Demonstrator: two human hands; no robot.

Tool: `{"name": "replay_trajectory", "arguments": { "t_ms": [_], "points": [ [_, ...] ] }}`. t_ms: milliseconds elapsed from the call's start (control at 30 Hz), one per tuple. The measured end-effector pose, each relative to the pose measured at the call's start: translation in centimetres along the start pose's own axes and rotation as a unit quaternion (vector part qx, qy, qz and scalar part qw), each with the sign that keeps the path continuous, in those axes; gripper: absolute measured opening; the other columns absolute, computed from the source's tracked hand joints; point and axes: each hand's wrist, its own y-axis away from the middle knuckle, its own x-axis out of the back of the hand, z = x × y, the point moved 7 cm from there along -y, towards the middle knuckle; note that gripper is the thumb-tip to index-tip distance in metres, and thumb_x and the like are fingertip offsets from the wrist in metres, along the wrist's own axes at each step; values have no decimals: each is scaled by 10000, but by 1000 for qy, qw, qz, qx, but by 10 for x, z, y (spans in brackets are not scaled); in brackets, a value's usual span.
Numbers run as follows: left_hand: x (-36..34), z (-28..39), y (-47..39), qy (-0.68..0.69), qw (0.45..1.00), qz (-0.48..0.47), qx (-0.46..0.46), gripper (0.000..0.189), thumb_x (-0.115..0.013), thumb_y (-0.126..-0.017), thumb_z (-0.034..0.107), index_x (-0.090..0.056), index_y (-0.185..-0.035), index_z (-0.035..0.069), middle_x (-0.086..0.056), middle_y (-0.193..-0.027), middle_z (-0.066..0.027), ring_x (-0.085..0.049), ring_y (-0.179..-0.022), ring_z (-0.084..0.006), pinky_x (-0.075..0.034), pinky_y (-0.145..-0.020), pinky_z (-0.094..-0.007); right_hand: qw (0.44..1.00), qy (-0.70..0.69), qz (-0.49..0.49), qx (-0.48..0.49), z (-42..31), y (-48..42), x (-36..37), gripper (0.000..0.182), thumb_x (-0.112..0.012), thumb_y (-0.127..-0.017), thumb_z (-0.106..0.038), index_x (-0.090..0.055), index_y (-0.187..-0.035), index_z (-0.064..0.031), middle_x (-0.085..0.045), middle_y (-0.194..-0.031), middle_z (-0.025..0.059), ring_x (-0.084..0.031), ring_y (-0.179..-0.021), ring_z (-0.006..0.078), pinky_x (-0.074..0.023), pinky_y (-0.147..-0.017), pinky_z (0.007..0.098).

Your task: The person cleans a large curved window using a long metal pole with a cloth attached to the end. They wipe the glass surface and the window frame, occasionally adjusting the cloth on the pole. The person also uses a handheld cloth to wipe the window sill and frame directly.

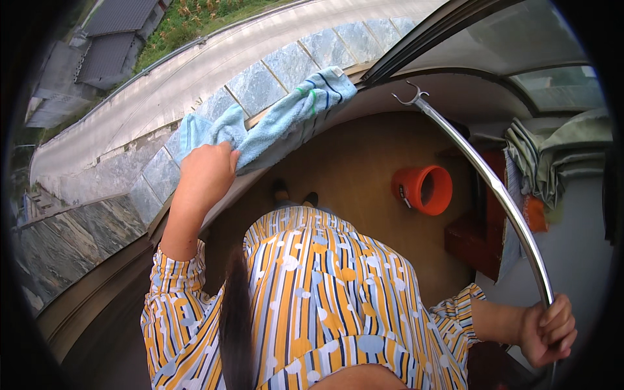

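Note:
A light blue towel (287, 129) with dark blue and green stripes drapes along the window sill, partly over its outer stone tiles. My left hand (207, 168) grips the towel near its left end, fingers curled into the cloth. In my right hand (547, 330), at the lower right, is a shiny metal pole (492, 180). The pole's forked, hook-like head (412, 95) points away from me, near the lower end of the window frame and apart from the towel. My right fingers wrap around the pole's near end.
An orange bucket (435, 190) stands on the brown floor (351, 161) to the right of my feet. Beyond it are a dark red wooden piece of furniture (480, 229) and greenish curtain fabric (548, 151). The window frame (419, 41) rises from the sill. Outside lies a road (146, 107).

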Motion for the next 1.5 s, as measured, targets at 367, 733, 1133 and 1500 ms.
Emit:
{"name": "replay_trajectory", "arguments": {
  "t_ms": [367,733,1133,1500],
  "points": [
    [29,-1,-13,-46,940,339,-3,322,-692,-812,174,-573,-1090,63,-559,-1101,-149,-586,-860,-324,-494,-710,-415,994,-63,-90,18,83,20,-30,172,-565,-848,-240,-575,-713,-134,-367,-426,-106,-293,-319,11,-278,-414,163],
    [23,200,-23,314,834,232,-389,561,-789,-695,220,-554,-1191,107,-594,-1114,-103,-638,-850,-269,-517,-680,-340,918,-38,-390,-59,117,43,-120,295,-585,-945,-279,-673,-791,-43,-502,-539,-16,-391,-368,63,-350,-408,224],
    [36,229,-68,345,849,193,-351,373,-684,-822,362,-526,-641,76,-547,-648,-80,-586,-551,-306,-438,-451,-396,885,94,-443,-104,133,5,-187,260,-594,-912,-181,-633,-801,51,-434,-558,36,-443,-449,164,-425,-453,299],
    [29,234,-92,407,825,184,-347,380,-655,-847,354,-546,-611,76,-574,-645,-79,-581,-541,-324,-451,-453,-414,821,117,-541,-140,163,4,-214,223,-687,-834,-243,-673,-784,-26,-399,-493,-29,-396,-392,80,-338,-421,214]
  ]
}}
